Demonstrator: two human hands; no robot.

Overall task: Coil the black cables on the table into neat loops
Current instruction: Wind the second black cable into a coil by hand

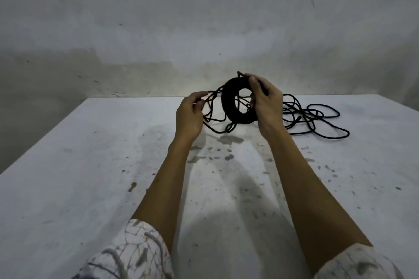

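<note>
The coiled black cable [229, 99] looks matt, like rubber or plastic sheathing, with no gleam. The loose black cable [317, 118] at three o'clock of it has the same dull, smooth skin. The white table [90, 165] is matt, scuffed and stained with grey smudges. The wall [136, 18] at twelve o'clock looks like rough, blotchy plaster. The sleeves [136, 253] are soft printed cloth.

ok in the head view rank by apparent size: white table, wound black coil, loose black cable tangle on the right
1. white stained table
2. loose black cable tangle
3. wound black cable coil, though it is lifted, so its nearness to the camera is unsure
</note>
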